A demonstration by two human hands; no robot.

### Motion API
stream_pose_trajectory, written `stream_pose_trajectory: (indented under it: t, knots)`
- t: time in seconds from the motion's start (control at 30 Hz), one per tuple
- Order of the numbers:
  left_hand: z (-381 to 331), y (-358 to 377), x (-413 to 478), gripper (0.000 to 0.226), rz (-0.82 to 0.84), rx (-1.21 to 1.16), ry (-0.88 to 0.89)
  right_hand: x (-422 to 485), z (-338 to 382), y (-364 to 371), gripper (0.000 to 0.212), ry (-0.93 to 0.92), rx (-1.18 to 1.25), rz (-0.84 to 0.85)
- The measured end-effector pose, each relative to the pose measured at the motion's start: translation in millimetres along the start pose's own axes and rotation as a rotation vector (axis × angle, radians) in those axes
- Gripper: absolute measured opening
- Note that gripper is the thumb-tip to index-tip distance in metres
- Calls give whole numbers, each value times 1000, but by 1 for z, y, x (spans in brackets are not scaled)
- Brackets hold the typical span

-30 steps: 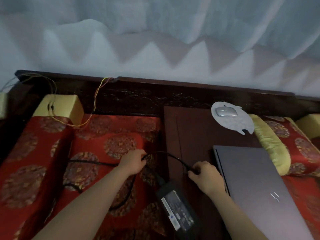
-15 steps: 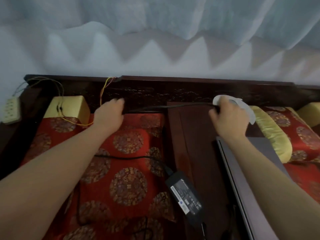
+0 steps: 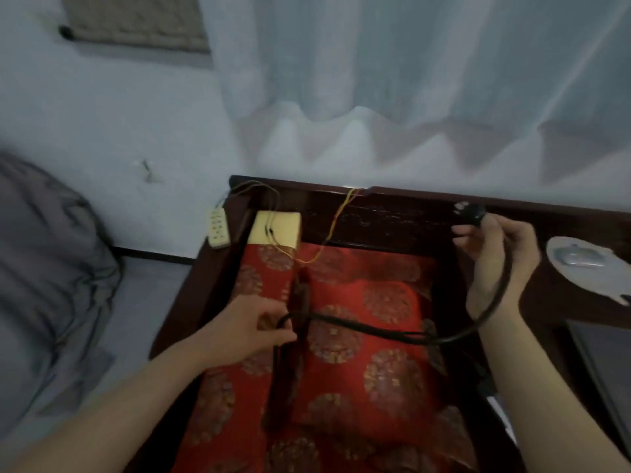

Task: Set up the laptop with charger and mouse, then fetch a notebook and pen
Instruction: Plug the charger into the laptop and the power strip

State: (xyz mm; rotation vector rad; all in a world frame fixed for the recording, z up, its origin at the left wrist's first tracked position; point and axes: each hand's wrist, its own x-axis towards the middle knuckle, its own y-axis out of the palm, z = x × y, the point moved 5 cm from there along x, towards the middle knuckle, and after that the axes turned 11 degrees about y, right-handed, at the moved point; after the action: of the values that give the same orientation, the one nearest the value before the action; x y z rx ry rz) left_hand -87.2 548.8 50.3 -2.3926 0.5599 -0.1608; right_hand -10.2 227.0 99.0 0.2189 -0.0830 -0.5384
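Note:
My right hand (image 3: 495,257) is raised over the dark wooden bench back, gripping the black charger plug (image 3: 473,213) at its fingertips. From it the black charger cable (image 3: 375,331) loops down and runs left across the red cushion (image 3: 358,336). My left hand (image 3: 252,327) pinches the cable's far loop near the gap between cushions. A grey mouse (image 3: 580,259) rests on a pale round pad (image 3: 594,278) at the right. The dark laptop (image 3: 604,363) shows only as a closed corner at the right edge. The charger brick is barely visible beside my right forearm.
A white power strip (image 3: 218,227) hangs at the bench's left corner, with yellow and red wires (image 3: 327,233) trailing over a yellow bolster (image 3: 276,228). Grey bedding (image 3: 51,268) lies on the left. Sheer curtains hang behind the bench.
The view has swung left. My right hand left the mouse pad area and now holds the plug up; my left hand dropped from the bench back to the cable on the cushion.

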Motion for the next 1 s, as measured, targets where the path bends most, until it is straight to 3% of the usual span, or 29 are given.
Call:
stream_pose_trajectory:
  t: [0.1, 0.2, 0.53, 0.7, 0.93, 1.0]
  knots:
    - [65, -30, -26, 22, -13, 65, 6, -70, -11, 74, 17, 93, 76, 154]
    - [104, -62, -36, 32, -33, 122, 26, -122, -24, 125, 14, 207, 94, 177]
    - [143, -99, -67, 15, 69, 92, 94, -195, -42, 211, 15, 385, 190, 220]
    - [199, -99, -70, 10, 199, 47, 31, -212, -76, 248, 16, 322, -2, 262]
    - [286, -121, -13, 4, 329, -89, 95, -181, -133, 309, 12, 284, -147, 91]
    - [306, -130, 3, 12, 423, -108, 109, -174, -157, 326, 11, 316, -184, 51]
